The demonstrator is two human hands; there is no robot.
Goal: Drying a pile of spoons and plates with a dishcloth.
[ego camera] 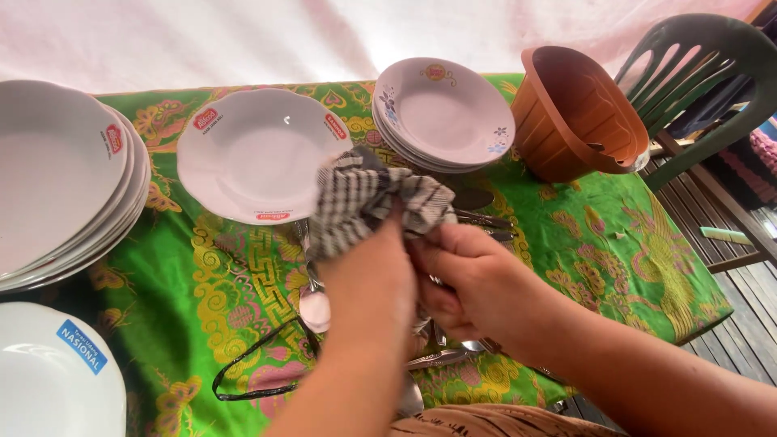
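Note:
My left hand [368, 279] is closed around a black-and-white checked cloth [364, 198], bunched up above the table's middle. My right hand [473, 283] grips a bundle of metal cutlery [481, 218] whose ends poke out to the right of the cloth. The cloth wraps part of that cutlery. Under my hands lie more spoons [314, 306] on the green patterned tablecloth [599, 243].
White plates stand in stacks at the left [57, 178], the lower left [48, 380] and the back centre [441, 109]; a single white plate [255, 154] lies between. A brown plastic pot [579, 113] tilts at the back right beside a green chair [700, 73]. A dark cord [255, 368] lies near the front edge.

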